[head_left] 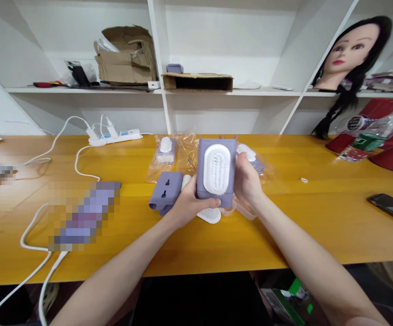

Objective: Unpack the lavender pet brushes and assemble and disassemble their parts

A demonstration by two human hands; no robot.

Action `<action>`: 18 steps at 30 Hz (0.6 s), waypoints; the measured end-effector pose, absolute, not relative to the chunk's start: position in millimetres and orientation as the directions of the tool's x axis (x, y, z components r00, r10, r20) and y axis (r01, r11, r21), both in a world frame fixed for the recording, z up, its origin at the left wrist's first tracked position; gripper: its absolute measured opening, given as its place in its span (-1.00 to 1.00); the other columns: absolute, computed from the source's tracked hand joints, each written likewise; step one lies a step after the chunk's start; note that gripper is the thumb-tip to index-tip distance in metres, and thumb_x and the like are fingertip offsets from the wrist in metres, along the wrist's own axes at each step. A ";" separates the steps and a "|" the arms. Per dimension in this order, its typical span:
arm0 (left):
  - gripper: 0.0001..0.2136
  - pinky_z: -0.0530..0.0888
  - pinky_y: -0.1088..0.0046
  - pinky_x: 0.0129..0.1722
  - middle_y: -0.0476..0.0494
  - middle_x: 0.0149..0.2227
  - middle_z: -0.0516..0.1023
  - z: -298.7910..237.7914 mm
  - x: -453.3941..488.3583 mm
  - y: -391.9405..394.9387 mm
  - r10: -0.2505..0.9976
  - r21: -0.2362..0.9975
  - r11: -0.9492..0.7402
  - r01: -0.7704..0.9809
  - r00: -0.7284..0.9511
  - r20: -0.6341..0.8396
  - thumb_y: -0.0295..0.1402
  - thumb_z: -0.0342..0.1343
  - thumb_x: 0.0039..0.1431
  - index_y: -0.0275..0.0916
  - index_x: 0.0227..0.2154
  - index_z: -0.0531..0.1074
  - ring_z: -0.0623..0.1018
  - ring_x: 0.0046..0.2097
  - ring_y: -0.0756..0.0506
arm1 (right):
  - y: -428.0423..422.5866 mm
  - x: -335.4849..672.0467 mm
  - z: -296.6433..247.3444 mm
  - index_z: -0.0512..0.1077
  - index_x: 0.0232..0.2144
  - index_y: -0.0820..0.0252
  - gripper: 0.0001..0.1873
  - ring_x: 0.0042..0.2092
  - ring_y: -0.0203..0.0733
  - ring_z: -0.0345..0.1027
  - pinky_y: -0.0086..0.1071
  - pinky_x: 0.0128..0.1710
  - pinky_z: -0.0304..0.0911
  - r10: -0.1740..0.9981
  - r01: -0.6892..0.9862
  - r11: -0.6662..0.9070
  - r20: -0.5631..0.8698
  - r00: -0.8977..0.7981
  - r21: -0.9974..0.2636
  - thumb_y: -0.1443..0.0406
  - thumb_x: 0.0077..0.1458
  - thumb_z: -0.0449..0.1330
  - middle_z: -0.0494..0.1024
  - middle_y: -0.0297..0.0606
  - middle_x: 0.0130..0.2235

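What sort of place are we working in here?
Probably a workroom or small office: a long, glossy yellow-brown wooden table stands against white open shelving, which holds a torn brown cardboard box and a black-haired mannequin head.

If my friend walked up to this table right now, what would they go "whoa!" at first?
Probably the mannequin head on the shelf at the upper right, with its long black hair hanging down past the shelf edge. Next, maybe the purple block in the middle, with a bristly white oval facing us: the left hand grips it, and the right hand is at its other side.
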State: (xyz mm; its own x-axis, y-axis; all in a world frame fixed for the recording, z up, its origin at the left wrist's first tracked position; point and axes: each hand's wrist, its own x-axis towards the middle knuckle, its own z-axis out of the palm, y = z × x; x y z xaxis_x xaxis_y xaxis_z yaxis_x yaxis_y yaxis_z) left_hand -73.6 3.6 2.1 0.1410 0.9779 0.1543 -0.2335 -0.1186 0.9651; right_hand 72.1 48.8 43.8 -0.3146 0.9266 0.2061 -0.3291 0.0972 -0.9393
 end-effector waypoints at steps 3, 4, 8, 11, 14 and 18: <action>-0.41 0.39 0.27 -0.01 -0.13 -0.03 0.51 5.0 -75.1 6.3 0.986 0.927 -0.154 -0.342 0.004 0.165 -0.40 0.36 -0.21 -0.17 -0.03 0.34 0.47 0.02 -0.19 | 44.1 75.9 45.3 0.41 -0.16 0.07 -0.60 -0.07 -0.03 0.39 -0.15 -0.09 0.30 0.881 -0.188 0.055 0.136 -0.453 -0.981 0.07 -0.06 0.25 0.54 -0.27 -0.14; -0.42 0.38 0.27 0.01 -0.13 -0.01 0.50 5.7 -75.7 7.4 0.987 0.916 -0.154 -0.371 -0.021 0.158 -0.40 0.34 -0.19 -0.16 -0.01 0.33 0.46 0.04 -0.19 | 41.5 76.1 45.1 0.40 -0.13 0.08 -0.59 -0.04 -0.04 0.38 -0.15 -0.04 0.28 0.862 -0.140 0.056 0.119 -0.493 -0.989 0.16 -0.08 0.27 0.53 -0.27 -0.10; -0.47 0.34 0.23 0.07 -0.12 -0.01 0.50 3.8 -77.7 11.4 0.992 0.900 -0.125 -0.418 -0.045 0.117 -0.39 0.25 -0.13 -0.17 -0.01 0.33 0.45 0.06 -0.20 | 33.7 71.9 40.1 0.30 -0.02 0.13 -0.45 0.07 -0.02 0.31 -0.07 0.13 0.17 0.843 0.020 0.184 0.147 -0.517 -0.983 0.33 -0.12 0.28 0.46 -0.18 0.01; -0.52 0.35 0.23 0.07 -0.11 -0.01 0.49 0.1 -78.3 13.0 0.990 0.898 -0.139 -0.417 -0.046 0.132 -0.39 0.21 -0.10 -0.18 -0.03 0.32 0.44 0.06 -0.20 | 34.5 68.8 34.5 0.27 0.00 0.18 -0.43 0.07 0.02 0.31 -0.03 0.10 0.21 0.851 0.085 0.247 0.174 -0.495 -0.965 0.34 -0.13 0.27 0.43 -0.11 0.03; -0.57 0.40 0.22 0.00 -0.12 -0.05 0.50 -1.2 -77.6 13.2 0.988 0.888 -0.151 -0.435 -0.038 0.150 -0.40 0.13 -0.08 -0.20 -0.06 0.30 0.47 0.01 -0.21 | 36.8 67.7 31.7 0.25 -0.03 0.16 -0.47 -0.08 -0.03 0.40 -0.06 -0.06 0.34 0.860 0.124 0.233 0.145 -0.489 -0.964 0.36 -0.12 0.24 0.45 -0.14 -0.04; -0.58 0.39 0.25 0.01 -0.12 -0.05 0.50 1.5 -75.6 12.3 0.986 0.870 -0.162 -0.466 -0.044 0.160 -0.40 0.08 -0.06 -0.21 -0.05 0.28 0.47 0.01 -0.19 | 37.3 67.3 31.6 0.25 -0.08 0.14 -0.53 -0.30 -0.12 0.42 -0.11 -0.28 0.39 0.862 0.133 0.190 0.100 -0.496 -0.973 0.35 -0.09 0.25 0.47 -0.19 -0.17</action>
